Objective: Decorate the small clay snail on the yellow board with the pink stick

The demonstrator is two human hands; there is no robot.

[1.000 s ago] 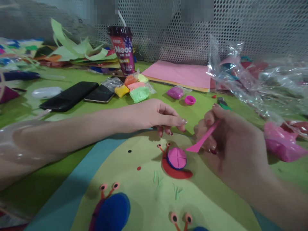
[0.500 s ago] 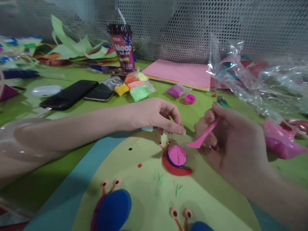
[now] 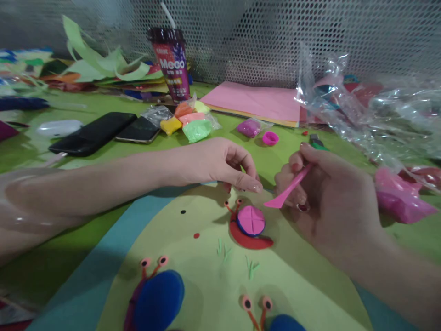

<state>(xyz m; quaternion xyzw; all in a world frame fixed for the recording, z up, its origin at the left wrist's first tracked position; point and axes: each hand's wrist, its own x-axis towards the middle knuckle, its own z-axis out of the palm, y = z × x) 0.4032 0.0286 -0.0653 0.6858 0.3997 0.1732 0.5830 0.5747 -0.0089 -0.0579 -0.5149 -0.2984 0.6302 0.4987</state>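
My right hand (image 3: 330, 197) is closed around a pink plastic modelling knife (image 3: 289, 188), its flat blade end pointing left. Just left of that blade, a clay snail (image 3: 251, 246) lies on the yellow and blue paper (image 3: 165, 243). This snail has a red body and a round pink shell with crossed grooves and a dark blue rim. My left hand (image 3: 227, 163) hovers behind it, thumb and bent fingers together; whatever they pinch, if anything, is hidden. Nearer me are a snail with a blue shell (image 3: 160, 299) and another blue-shelled snail (image 3: 285, 324), partly out of view.
Behind my left arm lie two phones (image 3: 93, 133) and bagged coloured clay (image 3: 197, 130). A Meco cup (image 3: 172, 69) stands at the back beside pink paper sheets (image 3: 251, 101). A small pink cap (image 3: 270, 138), clear plastic bags (image 3: 379, 115) and bagged pink clay (image 3: 401, 200) are on the right.
The whole view has shifted slightly, so everything sits a little further left and up. Both hands keep nearly the same pose, and the right still holds the pink modelling knife.
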